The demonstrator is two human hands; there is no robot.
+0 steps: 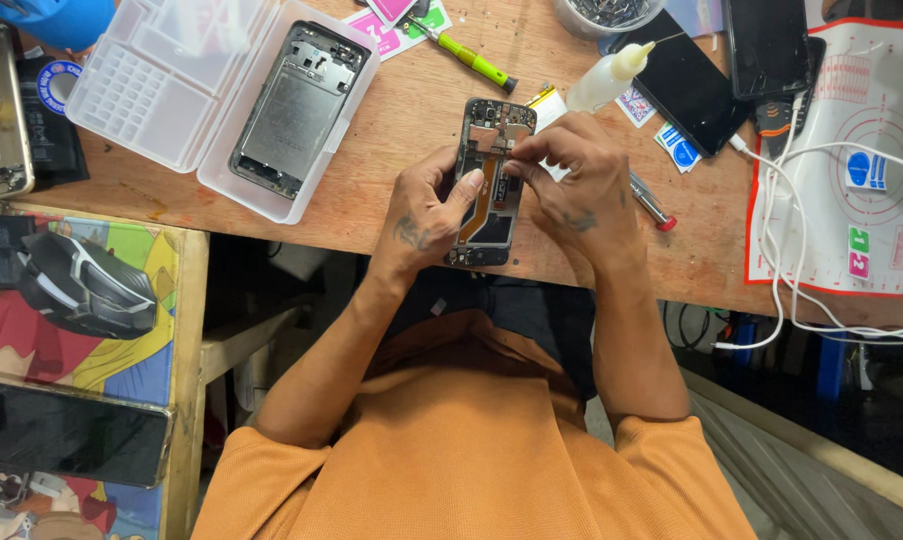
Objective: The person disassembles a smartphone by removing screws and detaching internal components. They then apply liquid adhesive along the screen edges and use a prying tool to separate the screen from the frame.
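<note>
Left hand [429, 212]: I see it gripping the opened phone [491, 180] from the left side, the thumb pressed across the lower middle part, beside the orange flex cable [488, 192]; the other fingers are closed around the phone's edge from under.
Right hand [576, 180]: it comes from the right, and its fingertips [519, 158] are pinched together on a small part near the top of the phone; what is between them is too small, I cannot tell.
Opened phone: it has no back cover and is held at the near edge of the wooden table [401, 110], upright in the view, with the board and cable showing.
Plastic tray [161, 80]: clear, with compartments, it is at the left on the table, and a second phone frame [296, 108] lies in its open lid part.
Green screwdriver [466, 58]: it lies above the phone, well apart from the hands.
Glue bottle [611, 78]: white, lying tilted just above the right hand.
Red-tipped tool [653, 205]: on the table, partly hidden behind the right hand.
Work mat [871, 120]: at the far right, with a white cable [781, 270] across it.
</note>
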